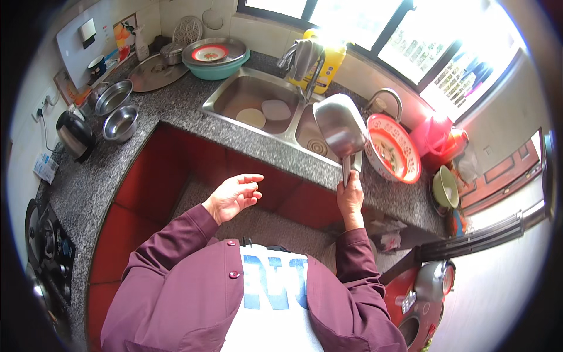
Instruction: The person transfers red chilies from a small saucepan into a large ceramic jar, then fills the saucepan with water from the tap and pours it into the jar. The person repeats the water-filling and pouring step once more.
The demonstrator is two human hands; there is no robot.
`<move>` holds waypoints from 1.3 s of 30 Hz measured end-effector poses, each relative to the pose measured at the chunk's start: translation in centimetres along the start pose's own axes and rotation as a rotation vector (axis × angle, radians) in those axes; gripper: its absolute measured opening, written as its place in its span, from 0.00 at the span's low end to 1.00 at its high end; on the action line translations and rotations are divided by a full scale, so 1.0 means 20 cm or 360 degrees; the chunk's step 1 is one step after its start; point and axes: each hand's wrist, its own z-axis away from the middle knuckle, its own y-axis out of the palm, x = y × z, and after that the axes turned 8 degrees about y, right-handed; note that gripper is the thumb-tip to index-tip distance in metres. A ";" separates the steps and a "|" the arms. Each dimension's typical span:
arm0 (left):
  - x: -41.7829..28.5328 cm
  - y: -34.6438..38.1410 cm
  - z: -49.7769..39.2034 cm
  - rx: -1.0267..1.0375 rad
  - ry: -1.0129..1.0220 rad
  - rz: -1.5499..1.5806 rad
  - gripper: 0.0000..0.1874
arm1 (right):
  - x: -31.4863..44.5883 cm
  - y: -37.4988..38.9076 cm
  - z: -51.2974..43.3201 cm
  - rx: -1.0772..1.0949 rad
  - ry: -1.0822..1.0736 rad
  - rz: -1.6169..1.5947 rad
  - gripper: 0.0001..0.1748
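My right hand point(351, 196) grips the handle of a metal dipper point(341, 123), its bowl raised over the right basin of a double steel sink point(288, 135). With its fingers apart and nothing in them, my left hand point(235, 198) hovers in front of the counter's edge. In the left basin lie a pale yellowish round thing point(251, 118) and a whitish one point(276, 110). A grey cloth point(305, 59) hangs over the faucet point(316, 81). Right of the sink, an enamel basin with a red rim point(393, 147) leans tilted.
A teal basin point(215, 71) with a metal tray stands left of the sink. Two steel bowls point(121, 124) and an electric kettle point(75, 135) are farther left, above a gas stove point(53, 246). Behind the faucet is a yellow jug point(330, 66); a green bowl point(445, 187) is at right.
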 end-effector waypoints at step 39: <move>-0.67 -0.10 -2.02 -0.0331 0.0352 -0.0046 0.12 | 0.49 1.58 -1.59 0.0439 0.1237 -0.2885 0.08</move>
